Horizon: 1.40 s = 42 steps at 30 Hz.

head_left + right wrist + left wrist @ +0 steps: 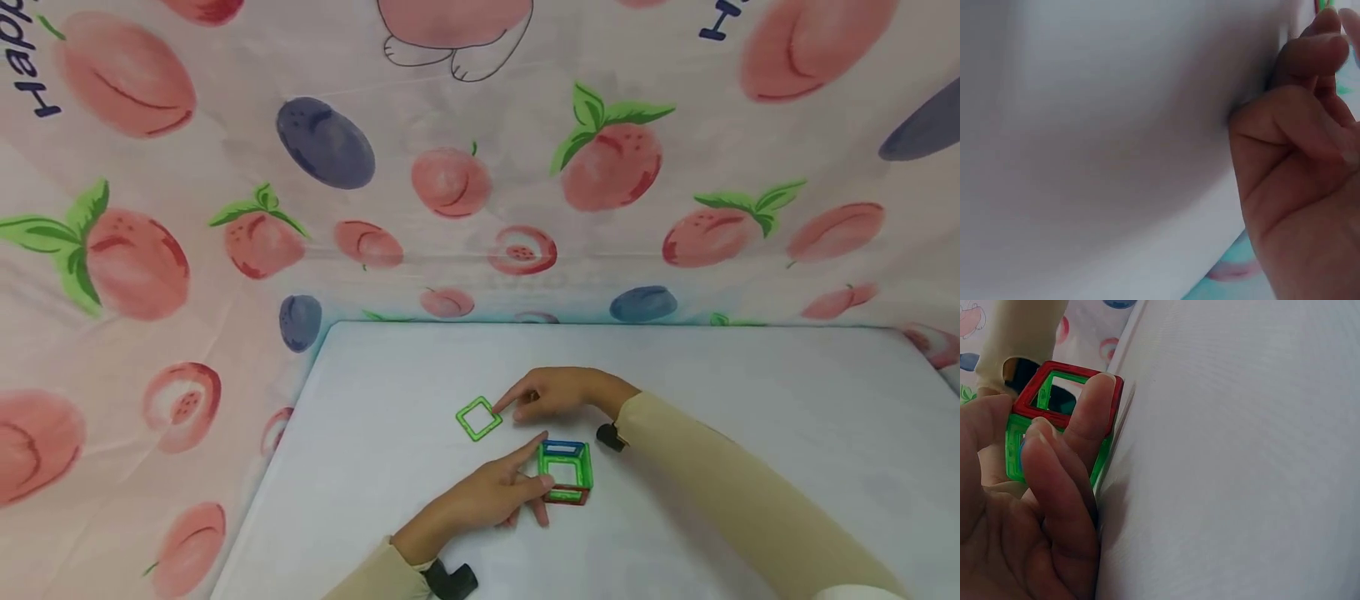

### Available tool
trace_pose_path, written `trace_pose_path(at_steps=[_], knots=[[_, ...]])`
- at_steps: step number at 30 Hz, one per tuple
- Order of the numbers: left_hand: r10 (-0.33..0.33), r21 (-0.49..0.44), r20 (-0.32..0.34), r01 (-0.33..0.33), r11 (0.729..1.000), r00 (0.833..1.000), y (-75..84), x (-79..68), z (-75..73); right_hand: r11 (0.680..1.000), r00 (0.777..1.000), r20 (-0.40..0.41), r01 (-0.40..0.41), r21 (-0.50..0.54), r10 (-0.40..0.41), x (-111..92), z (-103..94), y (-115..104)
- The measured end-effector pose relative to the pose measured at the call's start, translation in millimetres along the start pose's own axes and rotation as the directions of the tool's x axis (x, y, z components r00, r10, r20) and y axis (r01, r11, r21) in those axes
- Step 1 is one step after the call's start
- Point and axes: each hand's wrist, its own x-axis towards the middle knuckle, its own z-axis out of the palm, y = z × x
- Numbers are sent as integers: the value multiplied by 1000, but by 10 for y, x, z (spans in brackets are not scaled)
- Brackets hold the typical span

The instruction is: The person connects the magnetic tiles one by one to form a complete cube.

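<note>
A small box of magnetic tiles [588,468] stands on the white table, with green sides, a blue tile [564,445] at the back and a red one at the front. My left hand [487,493] holds it from the left, index finger along the back corner and thumb on the near edge. In the left wrist view a finger crosses the red square tile [1040,415]. Beyond the box, a single green square tile [465,427] lies flat. The right hand [558,393] touches its right corner with an extended index fingertip, the other fingers curled beneath.
The white table [750,400] reaches back to a hanging fruit-print cloth [525,108], which also covers the left side. A black wrist camera [452,579] sits at the left cuff and another [611,437] at the right cuff.
</note>
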Motion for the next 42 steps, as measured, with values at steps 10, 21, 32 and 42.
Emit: trace_pose_path(at_steps=[10,21,32,42], knots=[[22,-8,10,-22,1000,1000,8,26,31,987,995,-45,-95,-128,90,59,-19,-49],[-4,15,-14,4,1000,1000,24,28,45,967,961,-235,-188,-169,146,-248,-16,185],[-14,23,-28,15,1000,1000,23,5,25,932,924,-341,-266,-245,174,-642,5,350],[-7,16,-36,7,1000,999,-11,13,28,953,905,-406,-224,-203,126,-1021,136,483]])
